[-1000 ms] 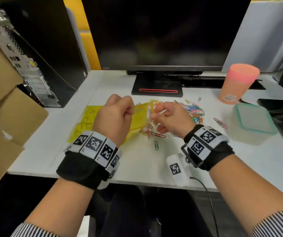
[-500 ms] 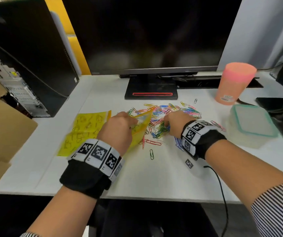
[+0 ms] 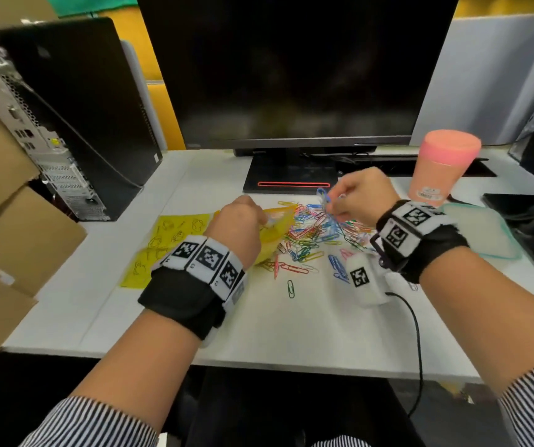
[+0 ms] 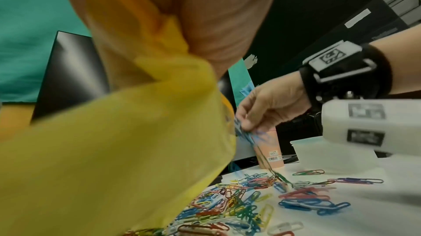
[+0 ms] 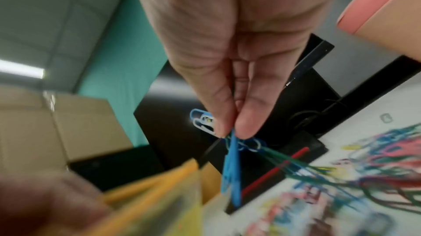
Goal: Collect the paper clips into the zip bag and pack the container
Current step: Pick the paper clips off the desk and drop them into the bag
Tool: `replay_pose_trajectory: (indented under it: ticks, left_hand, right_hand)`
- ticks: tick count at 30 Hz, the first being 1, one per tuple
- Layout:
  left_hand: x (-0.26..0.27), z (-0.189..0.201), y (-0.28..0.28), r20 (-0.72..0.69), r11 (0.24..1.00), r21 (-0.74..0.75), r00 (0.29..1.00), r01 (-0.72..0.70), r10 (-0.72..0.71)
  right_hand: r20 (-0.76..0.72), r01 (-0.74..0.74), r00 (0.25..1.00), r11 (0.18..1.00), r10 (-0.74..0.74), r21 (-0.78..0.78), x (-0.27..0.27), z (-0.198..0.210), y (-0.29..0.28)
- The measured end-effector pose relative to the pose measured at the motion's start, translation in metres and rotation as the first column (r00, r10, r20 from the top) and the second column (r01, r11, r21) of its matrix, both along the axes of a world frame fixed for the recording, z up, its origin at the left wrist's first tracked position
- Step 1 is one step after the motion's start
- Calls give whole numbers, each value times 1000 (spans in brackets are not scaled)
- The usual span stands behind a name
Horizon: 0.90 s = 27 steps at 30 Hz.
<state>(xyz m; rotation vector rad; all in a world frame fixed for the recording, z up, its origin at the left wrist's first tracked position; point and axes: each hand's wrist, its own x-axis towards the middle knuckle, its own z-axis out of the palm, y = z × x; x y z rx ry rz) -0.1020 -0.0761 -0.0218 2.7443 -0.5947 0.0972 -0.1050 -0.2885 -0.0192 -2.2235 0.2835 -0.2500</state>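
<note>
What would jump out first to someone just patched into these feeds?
The bright scatter of paper clips on the white desk in front of the dark monitor. Above it the right hand pinches a few blue clips, while the left hand grips the yellow zip bag beside the pile. At the right stand a pink cup and the lidded container.

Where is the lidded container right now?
In the head view the container sits at the desk's right side, just beyond the right hand, in front of the pink cup.
</note>
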Motion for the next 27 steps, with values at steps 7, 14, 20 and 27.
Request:
replay_pose_trajectory:
  ticks: [7,14,20,27]
  left_hand:
    - [1,10,-33,-53,984,162,996,-68,78]
    - [9,12,-37,-83,997,54,994,-63,68]
    - [9,10,-42,-101,998,-4,993,-59,58]
    - [16,24,-40,-48,998,-3,997,-68,68]
  right_hand:
    - [217,-155,976,746,14,647,-18,32,42]
    - [297,-243,955,557,-6,794,-14,54,45]
    - [407,-341,913,563,9,753,-3,90,35]
    - [256,-254,962,671,98,697,5,46,37]
